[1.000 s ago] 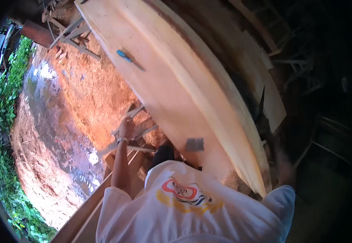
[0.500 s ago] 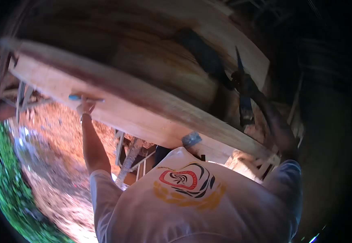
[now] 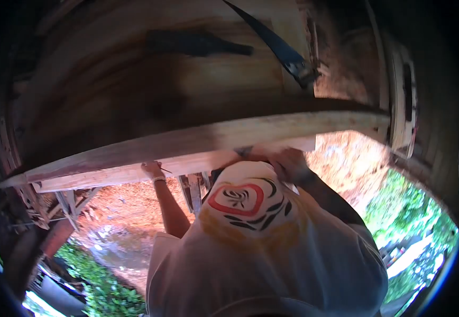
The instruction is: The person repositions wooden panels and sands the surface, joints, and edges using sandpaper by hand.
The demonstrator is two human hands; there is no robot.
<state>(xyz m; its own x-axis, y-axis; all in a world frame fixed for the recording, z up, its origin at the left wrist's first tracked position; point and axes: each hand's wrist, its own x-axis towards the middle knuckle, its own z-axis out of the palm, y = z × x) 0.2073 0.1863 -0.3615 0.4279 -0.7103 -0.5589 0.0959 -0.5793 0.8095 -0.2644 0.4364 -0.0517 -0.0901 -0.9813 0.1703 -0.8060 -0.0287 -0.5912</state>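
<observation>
My left hand (image 3: 153,169) is closed at the front edge of a long wooden plank (image 3: 102,177). A thin dark shaft (image 3: 166,170) sticks out beside its fingers; what kind of tool it belongs to is not clear. My right hand (image 3: 288,161) is low in front of my shirt, near the plank's edge. Its fingers are dark and blurred, so what they hold cannot be made out. Close to it lies a small bluish item (image 3: 244,151), partly covered by the shirt. A handsaw (image 3: 274,42) lies on the boards beyond.
A dark, long flat object (image 3: 198,43) with a narrow end lies on the wide wooden surface (image 3: 224,79). A raised timber edge (image 3: 261,129) runs across the front. Wooden supports (image 3: 68,203) stand below left. Reddish ground (image 3: 118,203) and green plants (image 3: 108,290) are beyond.
The view has swung round. My right hand has come from over the saw back to my shirt front. My left hand stays along the plank; the blue part beside it no longer shows.
</observation>
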